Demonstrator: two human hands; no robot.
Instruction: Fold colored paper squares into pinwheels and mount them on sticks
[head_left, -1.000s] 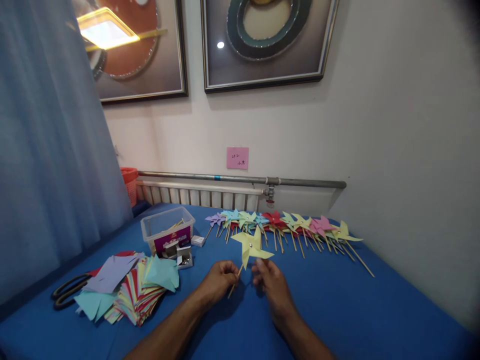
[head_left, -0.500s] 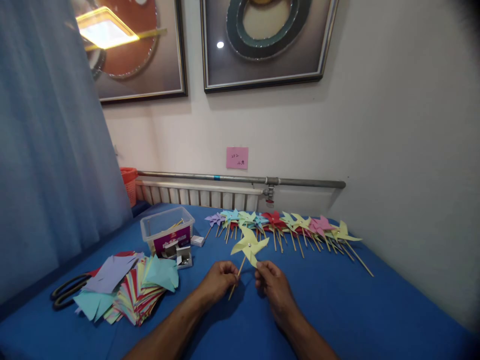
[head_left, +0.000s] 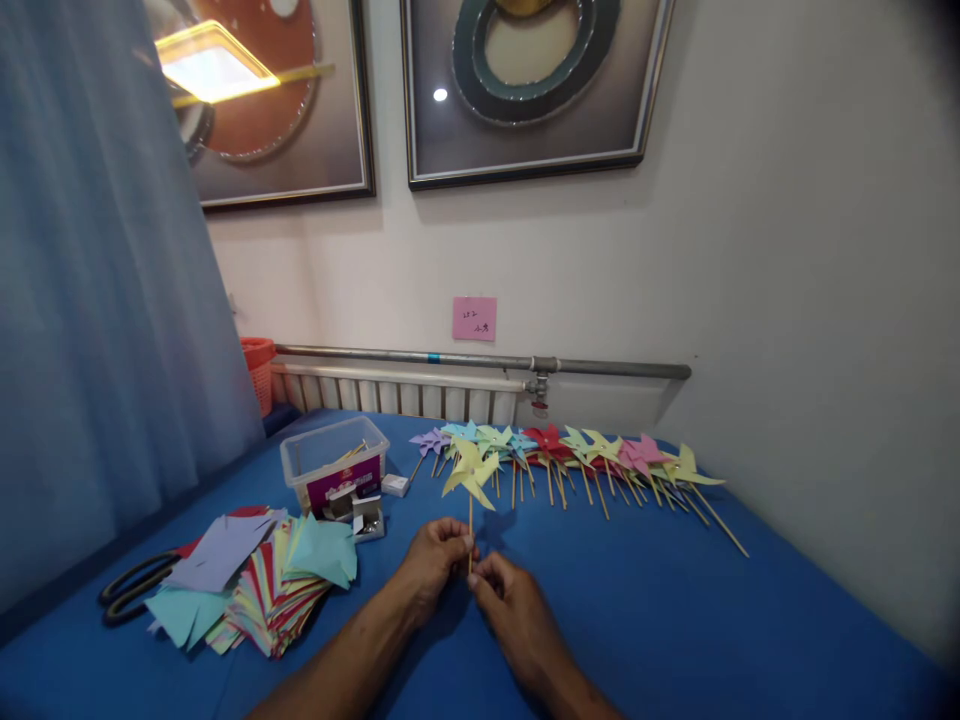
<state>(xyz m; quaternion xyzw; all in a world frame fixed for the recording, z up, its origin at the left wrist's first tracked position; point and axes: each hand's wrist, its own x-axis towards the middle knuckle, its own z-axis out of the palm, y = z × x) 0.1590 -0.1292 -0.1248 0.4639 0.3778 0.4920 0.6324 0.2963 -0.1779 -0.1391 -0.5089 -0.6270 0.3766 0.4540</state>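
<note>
A pale yellow paper pinwheel (head_left: 471, 472) on a thin wooden stick stands nearly upright in front of me. My left hand (head_left: 439, 560) is closed round the middle of its stick. Lower down, the fingertips of my right hand (head_left: 506, 600) pinch the stick's bottom end. To the left of my hands lies a fanned pile of coloured paper squares (head_left: 274, 590), with slits cut in several of them. Beyond my hands, a row of finished-looking pinwheels (head_left: 547, 440) in several colours lies along the back of the table.
A clear plastic box (head_left: 334, 455) with sticks inside stands at the back left. Small open boxes (head_left: 367, 520) and a white box (head_left: 395, 485) sit by it. Black-handled scissors (head_left: 139, 585) lie partly under the paper. Pipes (head_left: 615, 367) run along the wall behind the blue-covered table (head_left: 637, 620).
My right hand has left the pinwheel's blade and moved down and left to the stick's lower end. The pinwheel has shifted left and its stick has come more upright.
</note>
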